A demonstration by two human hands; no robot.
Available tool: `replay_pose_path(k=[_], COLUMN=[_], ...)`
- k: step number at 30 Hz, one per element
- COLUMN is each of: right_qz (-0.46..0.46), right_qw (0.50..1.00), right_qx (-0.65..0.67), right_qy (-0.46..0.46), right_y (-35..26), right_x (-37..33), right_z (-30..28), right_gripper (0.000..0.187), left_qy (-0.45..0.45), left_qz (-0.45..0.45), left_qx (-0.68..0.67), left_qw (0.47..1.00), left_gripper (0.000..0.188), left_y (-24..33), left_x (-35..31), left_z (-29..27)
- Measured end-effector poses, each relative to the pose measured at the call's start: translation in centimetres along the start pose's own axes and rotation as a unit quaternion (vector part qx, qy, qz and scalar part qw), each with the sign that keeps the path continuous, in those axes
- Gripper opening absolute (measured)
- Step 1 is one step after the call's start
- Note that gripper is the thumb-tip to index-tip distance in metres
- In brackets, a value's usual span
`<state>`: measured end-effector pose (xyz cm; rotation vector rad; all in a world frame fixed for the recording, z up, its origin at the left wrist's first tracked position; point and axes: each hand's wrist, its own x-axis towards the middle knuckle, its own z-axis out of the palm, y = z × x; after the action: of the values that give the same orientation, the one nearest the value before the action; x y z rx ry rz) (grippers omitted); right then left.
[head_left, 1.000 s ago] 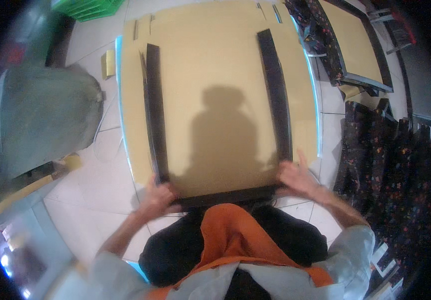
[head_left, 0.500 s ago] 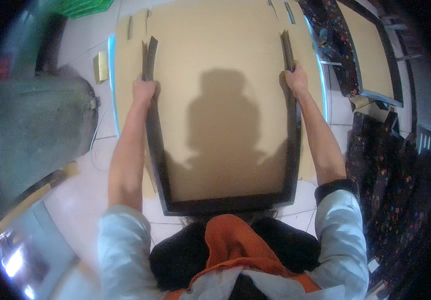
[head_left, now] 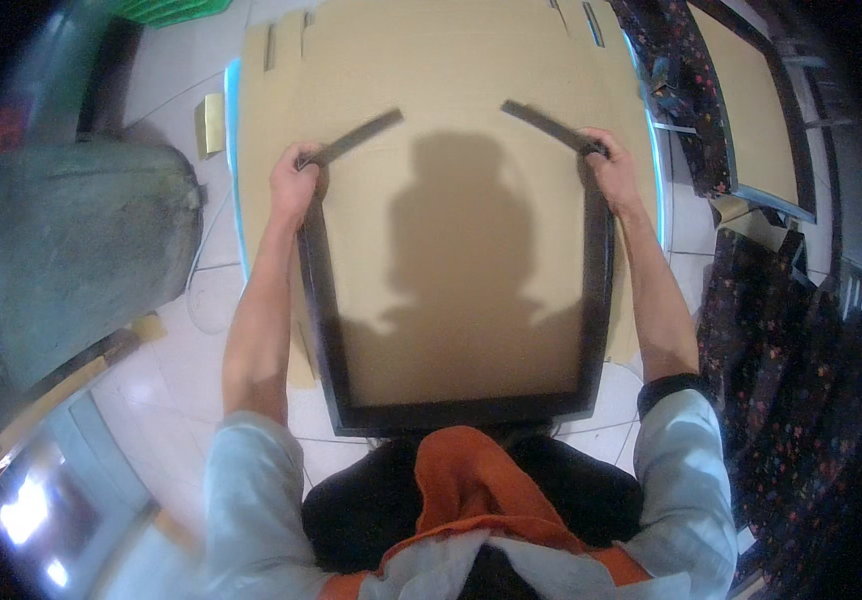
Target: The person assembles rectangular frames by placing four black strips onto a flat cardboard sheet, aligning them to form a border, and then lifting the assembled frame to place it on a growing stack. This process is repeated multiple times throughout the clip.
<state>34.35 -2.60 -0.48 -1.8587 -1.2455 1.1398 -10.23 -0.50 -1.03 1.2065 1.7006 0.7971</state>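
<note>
Frame [head_left: 466,412] over cardboard [head_left: 451,80], both ends in hand and angled inward

Clock directions are read from the middle of the head view. The frame is black and spans the centre: its base crosses six o'clock, just beside the orange apron [head_left: 476,480], and its sides run up toward ten and two. Cardboard lies beneath most of it.

The left hand [head_left: 295,183], near half past ten, is closed around the frame's left side, fingers curled; the end past the grip points toward two o'clock. The right hand [head_left: 613,175], at two, is closed around the right side, and that end points toward ten. The two tips stand apart, with bare cardboard between them, above a dark shadow [head_left: 461,220].

A green crate [head_left: 166,8] shows at the upper rim between ten and eleven. A small tan block [head_left: 213,123] is at ten, beside the cardboard, and a grey slab [head_left: 86,230] between nine and ten. A framed panel [head_left: 751,100] lies at two; dark flowered cloth [head_left: 761,370] fills three to five.
</note>
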Motion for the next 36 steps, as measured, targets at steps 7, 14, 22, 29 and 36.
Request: replay_pose_path(k=[7,14,22,29,36], right_qz=[-0.218,-0.113,-0.099,-0.048,-0.006], right_qw=[0.969,0.993,0.992,0.998,0.999], right_qx=[-0.119,-0.031,-0.029,0.022,0.044], right_qy=[0.010,-0.023,0.070,0.042,0.030], right_y=[1.1,0.9,2.7,1.7,0.7], right_x=[0.5,0.9,1.5,1.2,0.9], right_z=[0.3,0.7,1.2,1.2,0.9], right_gripper=[0.022,0.025,0.029,0.074,0.095], left_qy=[0.000,-0.013,0.028,-0.064,-0.100], left_qz=[0.050,-0.018,-0.046,-0.143,-0.168], left_qx=[0.096,0.010,-0.005,-0.020,-0.117], left_qw=[0.994,1.000,0.999,0.987,0.974], left_gripper=[0.029,0.036,0.032,0.037,0.075], left_y=[1.5,0.7,0.6,2.2,3.2], left_x=[0.1,-0.1,-0.1,0.8,0.4], left_z=[0.6,0.7,1.0,-0.7,-0.6])
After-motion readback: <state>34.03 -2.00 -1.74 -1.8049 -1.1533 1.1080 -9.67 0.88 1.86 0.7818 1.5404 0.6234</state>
